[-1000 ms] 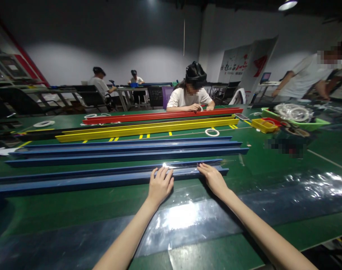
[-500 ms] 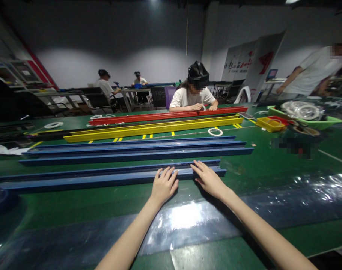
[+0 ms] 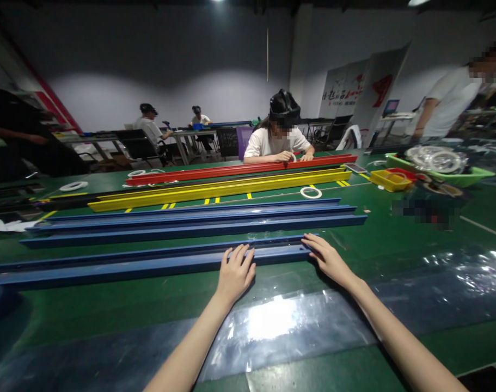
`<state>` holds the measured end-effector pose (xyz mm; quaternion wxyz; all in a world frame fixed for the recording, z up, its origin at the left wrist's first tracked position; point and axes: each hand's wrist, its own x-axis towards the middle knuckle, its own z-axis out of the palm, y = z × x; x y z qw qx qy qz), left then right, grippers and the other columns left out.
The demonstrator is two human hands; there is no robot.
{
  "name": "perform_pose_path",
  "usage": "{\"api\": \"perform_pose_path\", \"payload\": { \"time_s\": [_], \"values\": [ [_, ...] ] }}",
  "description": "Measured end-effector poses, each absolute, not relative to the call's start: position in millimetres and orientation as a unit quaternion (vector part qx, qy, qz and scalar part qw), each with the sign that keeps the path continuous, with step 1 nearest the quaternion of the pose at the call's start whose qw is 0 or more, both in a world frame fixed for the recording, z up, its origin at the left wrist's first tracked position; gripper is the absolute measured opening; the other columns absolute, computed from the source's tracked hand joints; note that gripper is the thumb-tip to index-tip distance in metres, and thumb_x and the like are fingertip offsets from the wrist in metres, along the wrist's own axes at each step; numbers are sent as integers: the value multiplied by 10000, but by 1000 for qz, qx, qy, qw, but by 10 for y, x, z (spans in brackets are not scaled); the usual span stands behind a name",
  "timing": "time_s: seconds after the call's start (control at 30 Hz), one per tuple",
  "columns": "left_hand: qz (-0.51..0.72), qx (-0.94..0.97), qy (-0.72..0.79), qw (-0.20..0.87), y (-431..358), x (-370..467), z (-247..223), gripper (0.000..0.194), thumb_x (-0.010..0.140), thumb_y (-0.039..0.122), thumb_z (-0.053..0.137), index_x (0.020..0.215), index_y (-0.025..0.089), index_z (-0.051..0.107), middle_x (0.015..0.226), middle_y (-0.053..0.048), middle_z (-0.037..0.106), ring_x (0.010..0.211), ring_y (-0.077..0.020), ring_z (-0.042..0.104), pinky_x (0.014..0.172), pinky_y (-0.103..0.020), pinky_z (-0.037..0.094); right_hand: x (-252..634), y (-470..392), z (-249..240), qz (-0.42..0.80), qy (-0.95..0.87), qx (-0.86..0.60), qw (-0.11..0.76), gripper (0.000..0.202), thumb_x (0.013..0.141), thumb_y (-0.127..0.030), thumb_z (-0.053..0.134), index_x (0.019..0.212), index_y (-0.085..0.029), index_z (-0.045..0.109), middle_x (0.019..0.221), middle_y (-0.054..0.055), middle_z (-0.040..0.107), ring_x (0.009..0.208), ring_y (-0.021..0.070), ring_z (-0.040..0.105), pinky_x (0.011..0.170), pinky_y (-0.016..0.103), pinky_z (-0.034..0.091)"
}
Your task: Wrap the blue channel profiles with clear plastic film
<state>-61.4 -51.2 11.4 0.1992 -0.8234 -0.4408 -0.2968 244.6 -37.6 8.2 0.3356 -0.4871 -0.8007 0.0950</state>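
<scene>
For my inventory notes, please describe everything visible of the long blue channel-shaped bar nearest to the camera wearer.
The long blue channel-shaped bar, plastic or painted metal by its look, has two raised long walls and a glossy trough. It lies open side up on the green tabletop, running out of view at left. The left hand lies over its near wall; the right hand is at its right end.

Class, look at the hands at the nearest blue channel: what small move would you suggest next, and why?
I would probably ease the right hand a little leftward along the nearest blue channel: it is at the channel's right-hand end, while the left hand lies over the near edge farther left, seemingly placed to steady it.
</scene>
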Motion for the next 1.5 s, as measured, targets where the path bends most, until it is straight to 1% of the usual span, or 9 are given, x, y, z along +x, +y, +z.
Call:
{"api": "perform_pose_path", "payload": {
  "time_s": [0.13, 0.33, 0.63, 0.83, 1.0, 1.1, 1.2, 1.33, 1.5],
  "values": [
    [-290, -836, -425, 191, -507, -606, 101, 323, 881, 268, 422, 1157, 193, 571, 1180, -89, 609, 1128, -222, 518, 980, -409, 315, 2408, -375, 62, 98, -786, -487, 369, 366, 839, -179, 437, 1173, -213, 582, 1264, 99, 544, 1213, 209, 456, 1028, 455, 364],
    [-291, -835, -422, 198, -495, -606, 105, 329, 882, 265, 419, 1165, 198, 574, 1163, -94, 618, 1120, -228, 525, 972, -415, 325, 2309, -376, 82, 97, -785, -488, 368, 361, 828, -161, 450, 1150, -220, 602, 1245, 102, 562, 1191, 216, 478, 1012, 466, 376],
    [-248, -863, -395, 194, -501, -599, 130, 357, 889, 282, 413, 1211, 201, 542, 1240, -78, 576, 1155, -234, 500, 961, -411, 332, 2087, -426, 49, 68, -815, -504, 277, 475, 829, -59, 365, 1255, -209, 510, 1349, 97, 467, 1283, 208, 365, 996, 478, 374],
    [-270, -847, -410, 206, -513, -596, 131, 304, 877, 277, 439, 1133, 208, 588, 1173, -72, 619, 1097, -227, 538, 951, -414, 332, 2203, -452, 86, 38, -801, -507, 317, 404, 860, -205, 438, 1259, -225, 500, 1386, 111, 404, 1293, 235, 339, 1013, 475, 365],
    [-298, -795, -481, 218, -529, -611, 137, 243, 870, 276, 446, 991, 200, 642, 1020, -71, 668, 962, -221, 584, 939, -427, 334, 2498, -502, 134, -6, -751, -554, 358, 456, 835, -376, 513, 1264, -223, 481, 1292, 115, 479, 1203, 250, 430, 995, 461, 389],
    [-305, -774, -507, 227, -536, -619, 146, 255, 870, 282, 445, 1007, 203, 644, 980, -83, 666, 930, -225, 585, 930, -438, 334, 2644, -514, 146, -21, -737, -568, 366, 400, 848, -377, 486, 1216, -224, 523, 1181, 105, 558, 1128, 253, 487, 961, 455, 413],
    [-306, -778, -498, 230, -537, -622, 153, 281, 870, 274, 439, 1070, 200, 624, 1004, -92, 659, 958, -227, 580, 937, -433, 328, 2671, -511, 141, -17, -741, -557, 375, 319, 886, -293, 400, 1139, -215, 577, 1083, 99, 607, 1071, 241, 520, 934, 450, 428],
    [-284, -831, -427, 213, -529, -618, 153, 345, 875, 248, 425, 1189, 192, 556, 1171, -95, 609, 1105, -218, 527, 974, -394, 311, 2541, -518, 115, 1, -778, -520, 353, 356, 902, -216, 340, 1182, -213, 560, 1174, 95, 584, 1139, 215, 487, 972, 442, 406],
    [-257, -865, -384, 196, -515, -615, 134, 397, 878, 263, 421, 1262, 203, 500, 1255, -82, 563, 1187, -220, 475, 985, -386, 311, 2365, -553, 88, 4, -829, -489, 271, 395, 907, -273, 375, 1288, -258, 480, 1338, 62, 485, 1290, 216, 350, 1014, 455, 367]
  ]
}}
